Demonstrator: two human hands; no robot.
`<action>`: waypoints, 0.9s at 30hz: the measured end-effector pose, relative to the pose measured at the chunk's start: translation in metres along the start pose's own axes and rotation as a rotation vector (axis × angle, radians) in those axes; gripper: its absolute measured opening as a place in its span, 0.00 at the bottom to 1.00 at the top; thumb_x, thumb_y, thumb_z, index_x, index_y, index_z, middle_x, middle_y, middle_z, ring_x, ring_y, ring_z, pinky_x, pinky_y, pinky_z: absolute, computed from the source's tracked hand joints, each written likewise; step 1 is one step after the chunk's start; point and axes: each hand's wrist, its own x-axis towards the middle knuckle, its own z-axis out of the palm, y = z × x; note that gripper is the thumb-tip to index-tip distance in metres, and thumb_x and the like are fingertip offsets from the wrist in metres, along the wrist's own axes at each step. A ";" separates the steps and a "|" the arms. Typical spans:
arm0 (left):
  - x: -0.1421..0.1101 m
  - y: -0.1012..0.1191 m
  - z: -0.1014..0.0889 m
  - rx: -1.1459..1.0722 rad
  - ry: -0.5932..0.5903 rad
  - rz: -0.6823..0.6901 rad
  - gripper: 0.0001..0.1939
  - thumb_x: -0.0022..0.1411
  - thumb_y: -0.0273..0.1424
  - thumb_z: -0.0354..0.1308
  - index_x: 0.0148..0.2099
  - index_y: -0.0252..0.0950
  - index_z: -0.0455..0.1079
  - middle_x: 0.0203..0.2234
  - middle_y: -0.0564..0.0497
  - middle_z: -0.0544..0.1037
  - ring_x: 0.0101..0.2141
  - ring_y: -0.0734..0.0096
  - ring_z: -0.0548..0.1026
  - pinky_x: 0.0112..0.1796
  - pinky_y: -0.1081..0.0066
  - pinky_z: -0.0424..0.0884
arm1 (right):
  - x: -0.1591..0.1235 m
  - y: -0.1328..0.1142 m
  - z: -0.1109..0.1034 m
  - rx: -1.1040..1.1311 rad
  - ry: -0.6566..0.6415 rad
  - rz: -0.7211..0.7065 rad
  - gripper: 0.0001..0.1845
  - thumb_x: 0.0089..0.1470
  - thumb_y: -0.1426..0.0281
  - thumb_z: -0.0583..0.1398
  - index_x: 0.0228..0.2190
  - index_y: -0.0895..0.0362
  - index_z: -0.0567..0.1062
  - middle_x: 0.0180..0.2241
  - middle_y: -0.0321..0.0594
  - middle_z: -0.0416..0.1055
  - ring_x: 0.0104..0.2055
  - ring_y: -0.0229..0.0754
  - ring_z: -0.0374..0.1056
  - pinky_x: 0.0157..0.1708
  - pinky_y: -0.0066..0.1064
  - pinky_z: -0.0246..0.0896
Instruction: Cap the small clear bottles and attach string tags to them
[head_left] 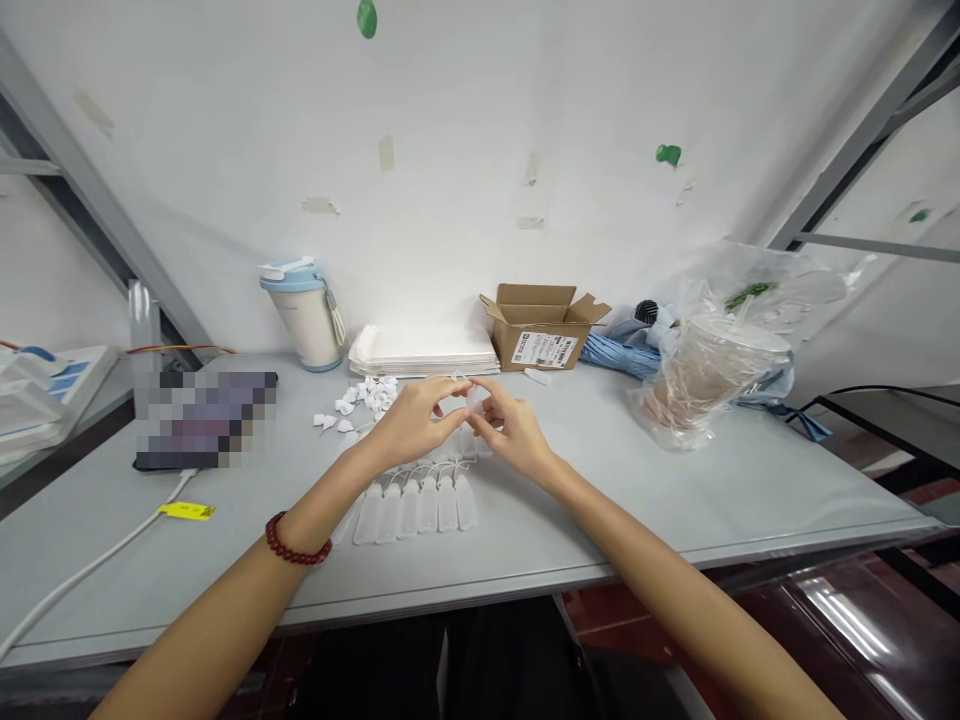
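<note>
My left hand (416, 418) and my right hand (517, 432) meet above the middle of the table, thumbs and forefingers closed on a small translucent plastic piece (474, 402). Fingers cover much of it, so its full shape is hidden. Below my hands lies a row of several flat, frosted plastic pieces (427, 503), with narrow tops and thin loops at the far end. More clear plastic partly shows under my hands. Beside my left hand is a loose pile of small white plastic pieces (369, 396), with a few strays nearer me.
Along the wall stand a cream tumbler (306, 325), a white stack (424, 352) and an open cardboard box (546, 335). A blue folded umbrella (619, 356) and a plastic-wrapped container (712, 375) lie right. A blurred-out device (210, 420) with a white cable (97, 560) is left.
</note>
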 end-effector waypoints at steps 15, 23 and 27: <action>-0.001 0.007 -0.001 -0.004 0.034 -0.008 0.13 0.58 0.32 0.54 0.44 0.39 0.73 0.40 0.50 0.78 0.37 0.66 0.75 0.34 0.69 0.73 | 0.006 -0.014 -0.011 0.624 -0.073 0.281 0.19 0.46 0.61 0.63 0.39 0.57 0.68 0.26 0.36 0.72 0.27 0.40 0.73 0.29 0.31 0.66; -0.002 0.007 0.001 0.009 0.027 0.070 0.17 0.53 0.35 0.62 0.47 0.40 0.71 0.48 0.46 0.73 0.42 0.62 0.73 0.35 0.65 0.73 | 0.006 -0.017 -0.019 0.728 -0.165 0.370 0.13 0.48 0.65 0.62 0.36 0.57 0.70 0.25 0.36 0.73 0.32 0.42 0.73 0.32 0.33 0.68; -0.002 0.005 0.004 0.039 -0.006 0.175 0.20 0.52 0.36 0.63 0.48 0.40 0.69 0.49 0.45 0.72 0.47 0.57 0.70 0.40 0.61 0.71 | 0.007 -0.014 -0.020 0.744 -0.201 0.402 0.12 0.48 0.64 0.62 0.34 0.57 0.69 0.26 0.37 0.74 0.34 0.42 0.73 0.33 0.33 0.68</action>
